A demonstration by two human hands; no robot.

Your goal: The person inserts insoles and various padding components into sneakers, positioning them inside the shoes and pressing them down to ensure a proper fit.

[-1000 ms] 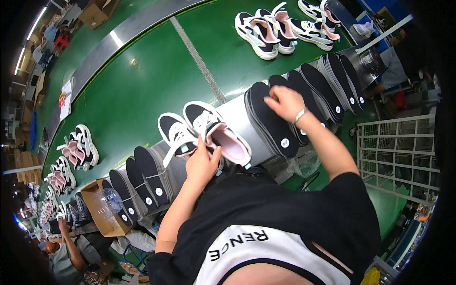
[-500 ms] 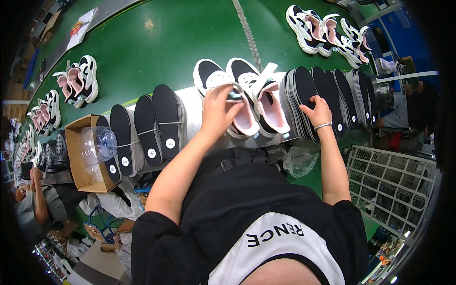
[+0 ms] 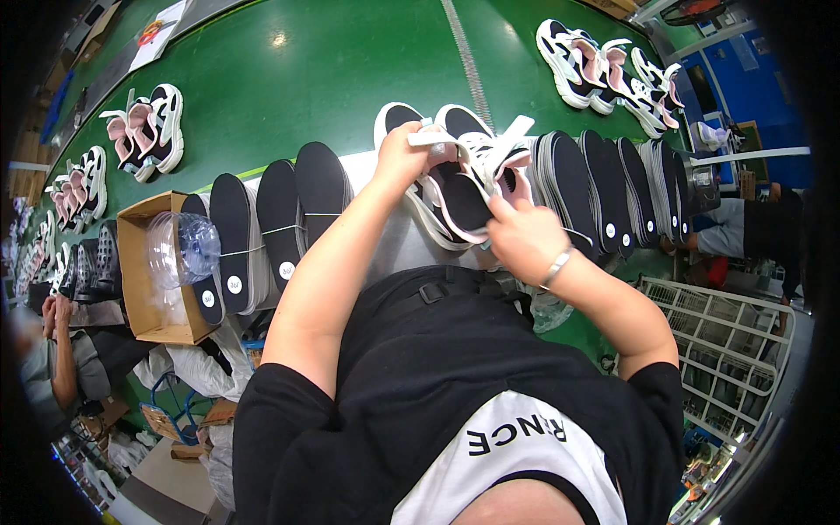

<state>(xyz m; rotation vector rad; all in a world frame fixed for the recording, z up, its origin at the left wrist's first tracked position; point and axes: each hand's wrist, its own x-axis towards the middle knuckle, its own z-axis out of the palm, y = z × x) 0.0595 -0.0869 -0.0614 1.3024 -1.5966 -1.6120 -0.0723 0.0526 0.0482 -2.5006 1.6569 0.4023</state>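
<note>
Head view: right of the cardboard box [image 3: 136, 284], a shoe [image 3: 427, 213] containing a black insole [image 3: 464, 198] is gripped by the left hand [image 3: 405, 157], its heel met by the right hand [image 3: 528, 241], whose grasp cannot be determined.

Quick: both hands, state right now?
Left hand: closed, holding the shoe near its tongue.
Right hand: fingers bent at the shoe's heel; whether gripping the insole cannot be told.

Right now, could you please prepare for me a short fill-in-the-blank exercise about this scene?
A silver bracelet circles the camera wearer's ____ wrist.
Inside the sneaker held by the left fingers lies a black ____.
Clear plastic sits in an open cardboard ____.
The tabletop is ____ in colour.
Missing words: right; insole; box; green.
</note>
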